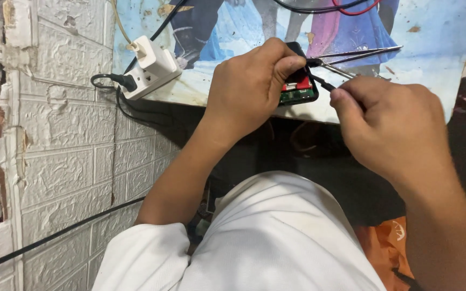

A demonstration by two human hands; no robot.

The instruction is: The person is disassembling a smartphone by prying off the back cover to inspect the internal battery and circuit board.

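My left hand [249, 86] grips a small opened black device [300, 89] at the near edge of the table; a green circuit board and red parts show inside it. My thumb presses on its top. My right hand [392, 126] pinches a thin black tool [323, 82] whose tip reaches into the device from the right. Just beyond the device, metal tweezers [360, 54] lie on the table.
A white power strip [152, 67] with a white plug and a black plug sits at the table's left end; cables run down the white brick-pattern wall [55, 145]. The table [432, 48] has a colourful picture cover. An orange bag [381, 242] lies below on the right.
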